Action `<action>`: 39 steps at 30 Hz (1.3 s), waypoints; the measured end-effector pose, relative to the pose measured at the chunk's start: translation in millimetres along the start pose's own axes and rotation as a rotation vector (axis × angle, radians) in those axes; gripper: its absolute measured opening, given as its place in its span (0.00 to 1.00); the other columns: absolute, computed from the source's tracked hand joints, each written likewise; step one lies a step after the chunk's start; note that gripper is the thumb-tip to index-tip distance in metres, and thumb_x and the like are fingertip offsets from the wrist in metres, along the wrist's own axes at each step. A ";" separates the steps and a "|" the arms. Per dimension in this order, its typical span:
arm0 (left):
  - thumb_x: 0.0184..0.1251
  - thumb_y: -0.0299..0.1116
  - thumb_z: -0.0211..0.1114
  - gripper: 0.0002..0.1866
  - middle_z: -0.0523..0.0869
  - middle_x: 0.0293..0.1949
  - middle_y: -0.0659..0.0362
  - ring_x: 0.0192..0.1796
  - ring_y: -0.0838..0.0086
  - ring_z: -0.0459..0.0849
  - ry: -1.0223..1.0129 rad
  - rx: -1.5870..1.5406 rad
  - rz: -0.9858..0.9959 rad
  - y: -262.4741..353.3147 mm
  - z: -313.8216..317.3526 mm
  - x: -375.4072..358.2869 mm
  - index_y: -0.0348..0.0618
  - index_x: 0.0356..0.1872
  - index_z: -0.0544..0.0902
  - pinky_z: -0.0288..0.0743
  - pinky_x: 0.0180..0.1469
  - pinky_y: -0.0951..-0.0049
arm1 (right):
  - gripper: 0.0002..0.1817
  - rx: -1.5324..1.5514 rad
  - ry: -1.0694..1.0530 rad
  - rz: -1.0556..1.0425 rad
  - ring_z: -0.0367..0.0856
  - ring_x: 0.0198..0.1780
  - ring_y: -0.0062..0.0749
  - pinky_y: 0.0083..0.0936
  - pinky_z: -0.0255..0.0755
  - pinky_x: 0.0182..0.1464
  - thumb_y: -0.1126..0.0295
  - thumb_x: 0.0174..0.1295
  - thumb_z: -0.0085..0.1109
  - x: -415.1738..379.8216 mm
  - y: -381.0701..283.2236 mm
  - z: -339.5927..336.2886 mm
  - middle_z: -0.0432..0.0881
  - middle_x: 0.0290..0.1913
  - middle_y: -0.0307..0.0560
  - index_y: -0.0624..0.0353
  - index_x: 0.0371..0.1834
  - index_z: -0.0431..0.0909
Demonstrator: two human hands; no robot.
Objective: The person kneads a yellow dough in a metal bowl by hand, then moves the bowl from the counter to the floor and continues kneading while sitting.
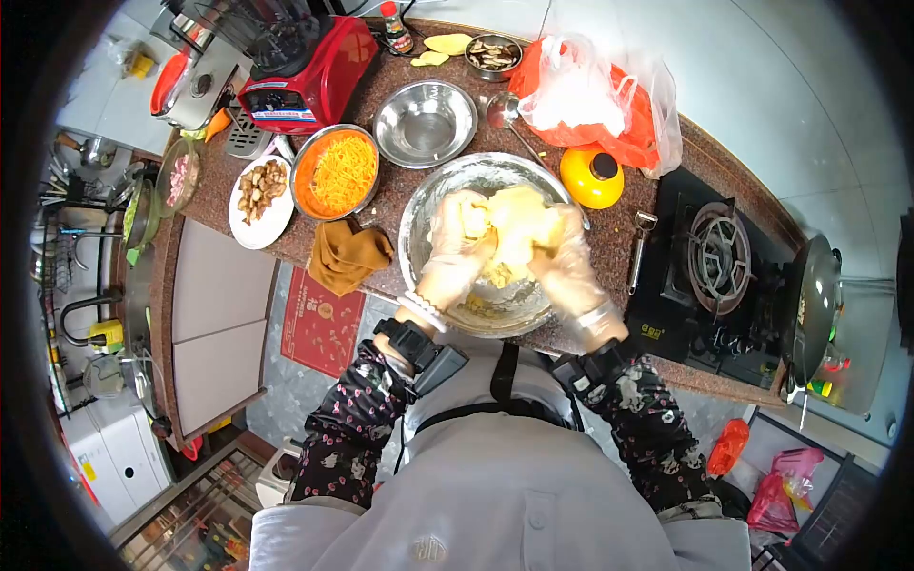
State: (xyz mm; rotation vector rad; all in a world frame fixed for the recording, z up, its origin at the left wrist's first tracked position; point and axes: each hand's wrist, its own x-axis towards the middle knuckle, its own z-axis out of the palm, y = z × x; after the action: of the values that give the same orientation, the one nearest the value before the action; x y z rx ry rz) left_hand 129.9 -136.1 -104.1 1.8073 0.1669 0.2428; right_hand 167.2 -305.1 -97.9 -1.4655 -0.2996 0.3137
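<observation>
A large metal bowl (416, 214) with floury walls stands at the counter's front edge. Pale yellow dough (522, 226) is held up inside it, with ragged bits hanging below. My left hand (463, 238), in a clear plastic glove, grips the dough's left side. On the right side, my right hand (568, 265), gloved too and slightly blurred, has its fingers pressed around the dough. Both hands are over the bowl, a short gap between them. Some yellow crumbs of dough lie at the bowl's bottom.
Left of the bowl are a brown cloth (348, 255), a bowl of orange shreds (303, 187) and a white plate (249, 231). An empty metal basin (426, 124) sits behind. To the right are a yellow-lidded container (586, 186), a peeler (638, 252) and a gas stove (671, 314).
</observation>
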 end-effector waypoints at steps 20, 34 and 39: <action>0.48 0.58 0.72 0.61 0.54 0.74 0.41 0.76 0.48 0.50 -0.895 1.217 -0.522 39.6 11.0 25.4 0.41 0.76 0.43 0.49 0.73 0.45 | 0.44 -1.517 -0.755 0.410 0.74 0.58 0.60 0.41 0.74 0.56 0.72 0.56 0.59 39.2 -24.8 24.0 0.65 0.63 0.73 0.45 0.77 0.47; 0.45 0.43 0.76 0.44 0.59 0.70 0.53 0.68 0.47 0.62 -0.721 1.154 -0.551 -21.7 37.3 44.8 0.53 0.65 0.61 0.77 0.40 0.44 | 0.29 -1.647 -0.576 0.407 0.73 0.52 0.56 0.40 0.79 0.45 0.66 0.54 0.65 61.5 45.1 29.9 0.65 0.57 0.63 0.47 0.60 0.65; 0.51 0.38 0.72 0.37 0.64 0.67 0.51 0.69 0.42 0.62 -0.638 1.078 -0.597 -25.7 34.1 53.4 0.55 0.63 0.63 0.79 0.42 0.47 | 0.24 -1.641 -0.544 0.405 0.74 0.51 0.52 0.37 0.79 0.46 0.71 0.58 0.60 74.6 57.3 26.5 0.68 0.51 0.56 0.46 0.58 0.68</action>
State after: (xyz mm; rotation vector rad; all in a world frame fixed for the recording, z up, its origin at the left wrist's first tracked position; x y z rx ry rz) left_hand 190.6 -148.8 -133.0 2.6599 0.4183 -1.0250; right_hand 224.4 -247.4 -152.3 -3.0638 -0.7992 0.9179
